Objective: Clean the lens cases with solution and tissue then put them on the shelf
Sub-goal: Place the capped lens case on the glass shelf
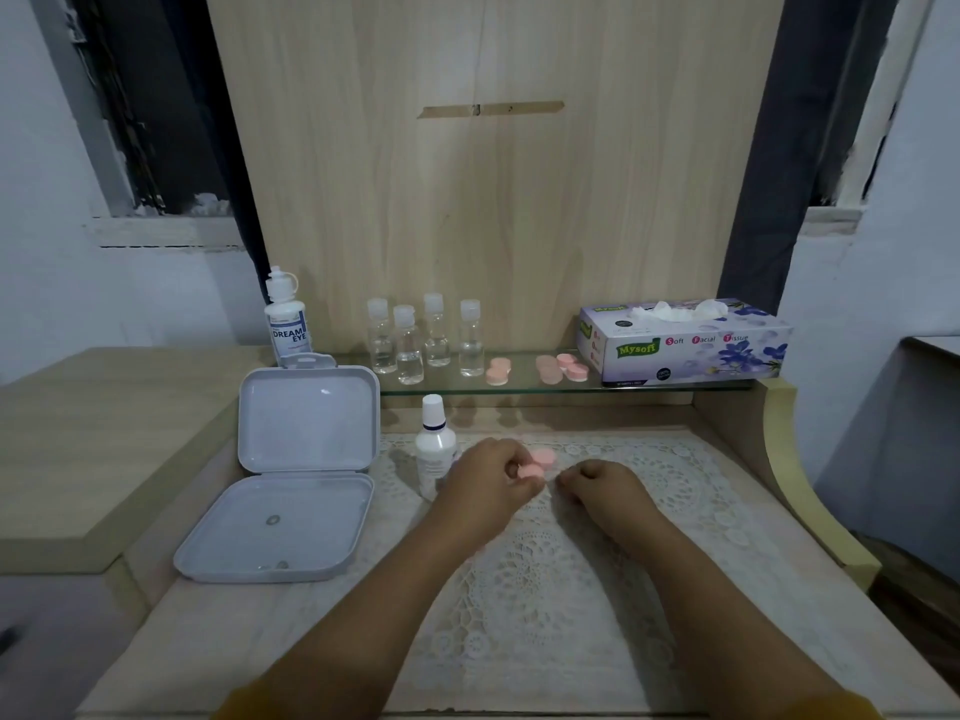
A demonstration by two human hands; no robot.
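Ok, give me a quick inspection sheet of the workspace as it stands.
Surface: wooden table with lace mat.
Job's things: pink lens case in left hand; more pink cases on glass shelf; white bottle; tissue box.
Clutter: open grey box, four clear bottles, Dream Eye bottle.
Hands: left hand holds case; right hand curled, contents unclear.
Cables: nothing seen.
Surroundings: wood panel, walls.

4 bottles (425,339) on shelf (519,388), left of tissue box (685,343)
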